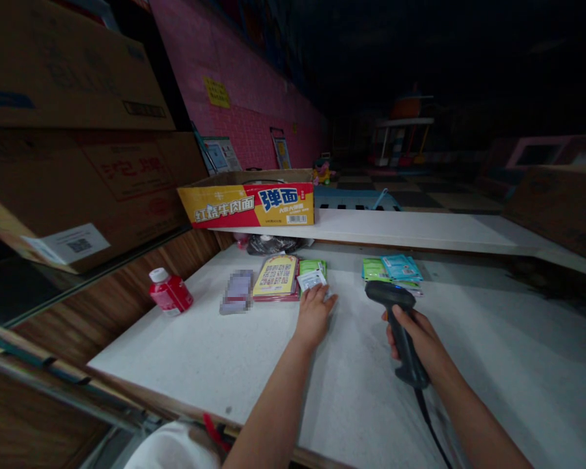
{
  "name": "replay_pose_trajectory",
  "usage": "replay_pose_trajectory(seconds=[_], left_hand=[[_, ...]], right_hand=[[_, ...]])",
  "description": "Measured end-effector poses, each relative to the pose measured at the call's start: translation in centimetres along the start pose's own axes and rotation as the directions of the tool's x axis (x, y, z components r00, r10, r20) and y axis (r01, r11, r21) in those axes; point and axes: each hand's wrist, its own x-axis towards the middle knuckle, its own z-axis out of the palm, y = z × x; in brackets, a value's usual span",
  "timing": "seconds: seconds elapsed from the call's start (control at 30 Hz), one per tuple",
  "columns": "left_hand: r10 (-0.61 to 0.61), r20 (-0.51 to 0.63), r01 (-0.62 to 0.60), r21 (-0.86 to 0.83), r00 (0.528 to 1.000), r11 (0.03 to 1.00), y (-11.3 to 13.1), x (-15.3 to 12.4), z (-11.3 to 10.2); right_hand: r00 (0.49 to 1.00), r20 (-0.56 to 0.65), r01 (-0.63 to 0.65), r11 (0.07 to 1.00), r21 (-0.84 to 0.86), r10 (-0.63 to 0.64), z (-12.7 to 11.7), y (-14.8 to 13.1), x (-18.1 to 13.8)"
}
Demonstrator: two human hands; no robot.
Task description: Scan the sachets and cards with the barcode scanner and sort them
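My right hand (417, 335) is wrapped around the handle of a dark grey barcode scanner (405, 345), whose head points away over the white table. A black cable trails from its base toward me. My left hand (316, 314) lies open, fingertips on the near edge of a white and green packet (311, 280); whether it grips the packet cannot be seen. Just left of these fingers sits a stack of yellow and red booklets or packs (276, 277). Beyond the scanner lies a small pile of green and blue packets (398, 267).
A red bottle with a white cap (170, 293) leans at the left, near a blurred purple item (237, 291). Behind, a red and yellow noodle carton (254, 203) stands on a raised shelf (410, 228). Large cardboard boxes (92, 189) are stacked at left.
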Motion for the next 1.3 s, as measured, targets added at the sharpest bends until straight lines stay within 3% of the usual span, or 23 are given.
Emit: replay_pose_trajectory(seconds=[0.23, 0.5, 0.7, 0.93, 1.1, 1.3], left_hand=[[-0.052, -0.028, 0.051, -0.03, 0.998, 0.998, -0.3, 0.1, 0.0], [-0.049, -0.036, 0.047, -0.058, 0.998, 0.997, -0.6, 0.3, 0.2], [-0.006, -0.115, -0.006, -0.102, 0.993, 0.995, -0.7, 0.3, 0.3], [0.04, -0.241, -0.09, -0.203, 0.97, 0.975, 0.5, 0.6, 0.1], [-0.119, -0.187, 0.051, -0.334, 0.975, 0.941, 3.3, 4.0, 1.1], [-0.236, -0.052, 0.174, -0.525, 0.97, 0.833, 7.7, 11.9, 2.7]], right_hand=[[1.0, -0.011, -0.001, 1.0, -0.009, 0.001, 0.1, -0.1, -0.1], [0.999, -0.035, 0.001, 1.0, -0.007, -0.002, 0.3, -0.3, -0.3], [1.0, -0.018, -0.025, 0.999, -0.024, 0.025, -0.1, 0.1, 0.5], [0.975, -0.22, -0.001, 1.0, 0.022, 0.006, -0.6, -0.2, 1.4], [0.942, -0.336, 0.04, 0.995, 0.088, -0.008, -2.0, -0.6, 2.3], [0.913, -0.408, 0.092, 0.971, 0.219, 0.005, -3.3, -1.0, 2.8]])
